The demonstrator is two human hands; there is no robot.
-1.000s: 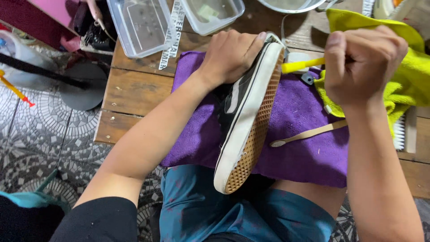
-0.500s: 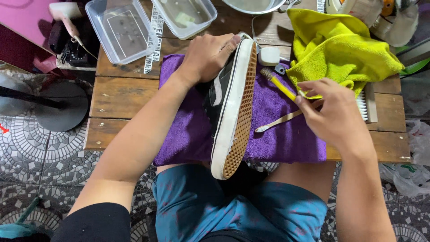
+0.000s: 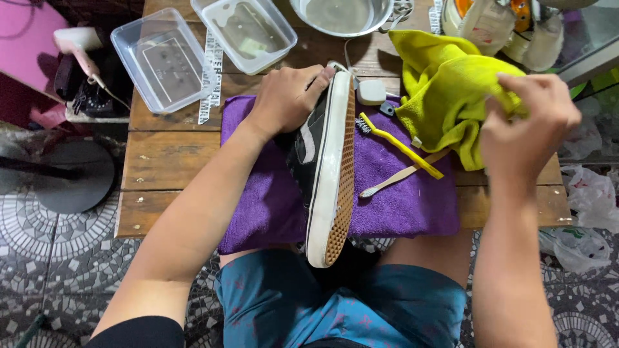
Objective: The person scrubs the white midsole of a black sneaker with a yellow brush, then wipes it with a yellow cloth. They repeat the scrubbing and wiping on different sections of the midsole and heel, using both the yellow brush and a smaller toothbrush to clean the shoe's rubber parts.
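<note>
A black shoe (image 3: 329,174) with a white sidewall and tan waffle sole lies on its side on a purple cloth (image 3: 400,193) spread over a wooden table. My left hand (image 3: 287,96) grips the shoe at its far end. My right hand (image 3: 525,125) pinches a yellow-green cloth (image 3: 445,90) bunched at the right of the table. A yellow-handled brush (image 3: 400,145) and a pale wooden-handled brush (image 3: 400,177) lie crossed on the purple cloth between the shoe and the yellow cloth.
Two clear plastic tubs (image 3: 164,58) (image 3: 248,32) and a metal bowl (image 3: 342,13) stand along the table's far side. A small white block (image 3: 371,92) sits by the shoe. Plastic bags (image 3: 587,212) lie on the tiled floor at right.
My right hand has let the yellow brush lie on the purple cloth and moved right to take hold of the yellow-green cloth. The left hand stays on the shoe.
</note>
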